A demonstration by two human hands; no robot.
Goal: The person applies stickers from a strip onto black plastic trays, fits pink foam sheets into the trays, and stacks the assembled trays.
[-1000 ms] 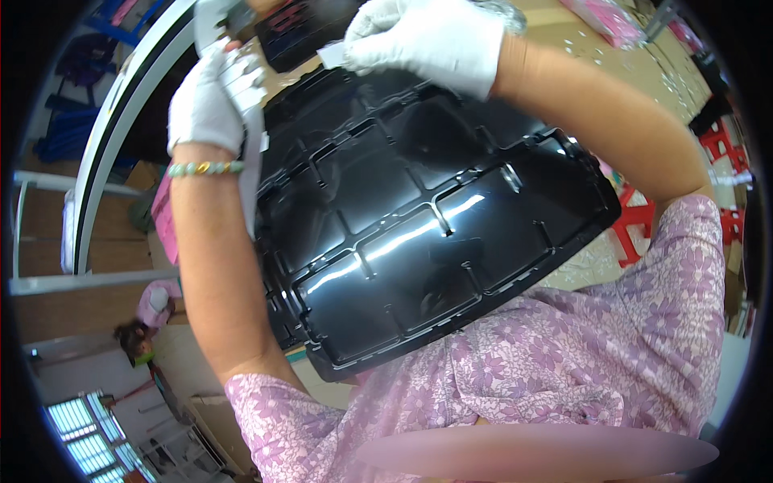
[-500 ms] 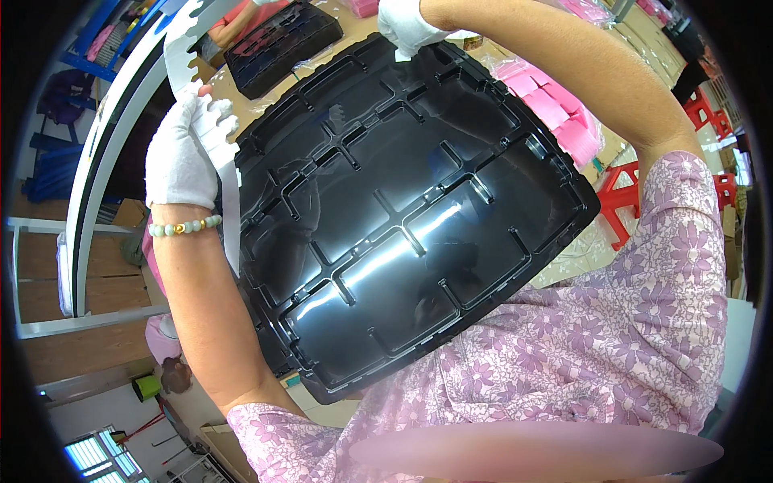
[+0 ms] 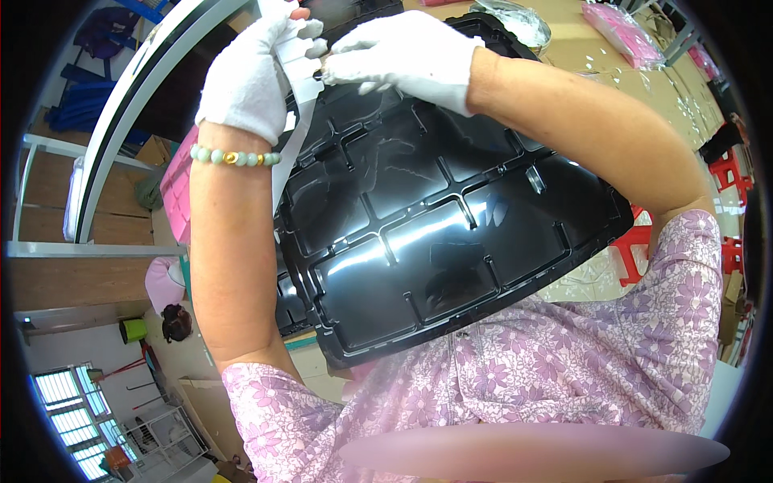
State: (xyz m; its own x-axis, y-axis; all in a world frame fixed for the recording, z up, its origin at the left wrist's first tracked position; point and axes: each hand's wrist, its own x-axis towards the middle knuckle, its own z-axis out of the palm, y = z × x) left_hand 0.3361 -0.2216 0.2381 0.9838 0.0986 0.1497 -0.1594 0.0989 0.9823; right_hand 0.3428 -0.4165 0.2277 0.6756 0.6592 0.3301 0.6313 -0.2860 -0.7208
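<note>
The white-gloved left hand (image 3: 245, 80) is gripping a white strip (image 3: 299, 68) with a notched edge, its fingers curling closed around it. The strip is running down from that hand along the left side of a large black tray (image 3: 451, 258). The white-gloved right hand (image 3: 403, 60) is reaching across from the right above the tray's far part, its fingers bending together and pointing at the notched edge; whether they are pinching it, one cannot tell. The tray is lying below both hands, its near edge sitting close against the floral garment (image 3: 515, 370). Beyond, a clear-wrapped pink package (image 3: 624, 36) is resting on the counter (image 3: 576, 52), and a red stool (image 3: 636, 253) is standing right of the tray.
</note>
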